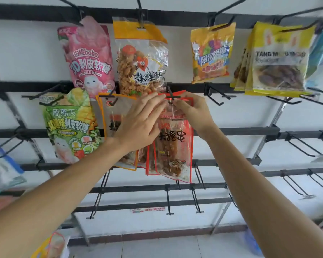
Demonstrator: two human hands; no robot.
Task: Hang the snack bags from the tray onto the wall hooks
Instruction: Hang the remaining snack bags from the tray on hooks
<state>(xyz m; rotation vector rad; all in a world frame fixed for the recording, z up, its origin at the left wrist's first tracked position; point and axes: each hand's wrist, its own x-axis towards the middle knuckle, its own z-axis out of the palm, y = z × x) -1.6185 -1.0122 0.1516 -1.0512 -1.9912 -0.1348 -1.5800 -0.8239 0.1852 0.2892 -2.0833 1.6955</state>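
Pinching red snack bag [173, 146] top at hook [171, 96], left hand [140, 125] fingers clamped, right hand [192, 112] likewise

- Your left hand [144, 123] and right hand [192, 112] both pinch the top edge of the red snack bag [173, 146] at the black hook [172, 96].
- An orange-edged bag [116, 112] hangs at its nine o'clock.
- A yellow-topped bag [141, 58] hangs at its twelve o'clock.

glossy plastic snack bags [172, 146], matt black metal hooks [215, 97], white wall [26, 56]
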